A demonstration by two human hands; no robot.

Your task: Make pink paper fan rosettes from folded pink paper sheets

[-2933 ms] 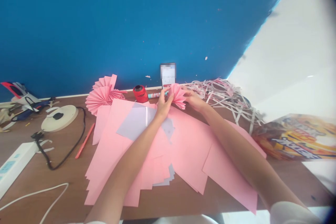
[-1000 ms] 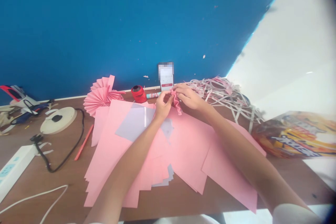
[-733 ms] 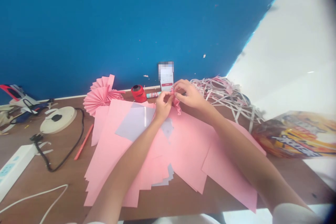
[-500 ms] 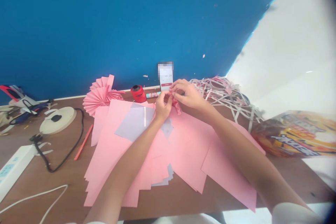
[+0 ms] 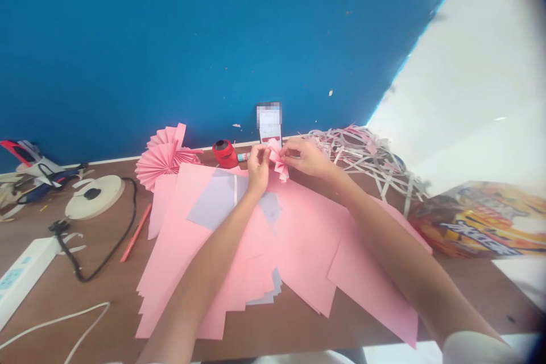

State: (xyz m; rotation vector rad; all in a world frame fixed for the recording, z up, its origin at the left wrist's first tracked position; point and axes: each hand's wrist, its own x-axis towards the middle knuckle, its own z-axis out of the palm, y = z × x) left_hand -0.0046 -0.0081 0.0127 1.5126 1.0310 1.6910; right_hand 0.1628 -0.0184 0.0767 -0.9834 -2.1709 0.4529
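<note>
A small piece of folded pink paper [image 5: 279, 165] is held up over the far end of the paper sheets, its zigzag folds showing. My left hand [image 5: 258, 169] pinches its left side between thumb and fingers. From the right, my right hand [image 5: 307, 157] has its fingertips closed on the other side of it. Beneath both forearms lie overlapping pink paper sheets [image 5: 307, 239], with a few greyish-lilac sheets [image 5: 217, 196] among them. Pleated pink paper fans [image 5: 160, 162] stand to the left, near the wall.
A phone [image 5: 269, 122] leans on the blue wall behind my hands, beside a red round object [image 5: 224, 153]. Shredded paper strips [image 5: 362, 151] and a snack bag [image 5: 482, 219] lie right. A red pen [image 5: 136, 233], a black cable [image 5: 128, 233] and a white power strip [image 5: 25, 278] lie left.
My hands have moved slightly apart, and the folded pink paper between them is turned so that more of its pleats show. The sheets on the table stay where they were.
</note>
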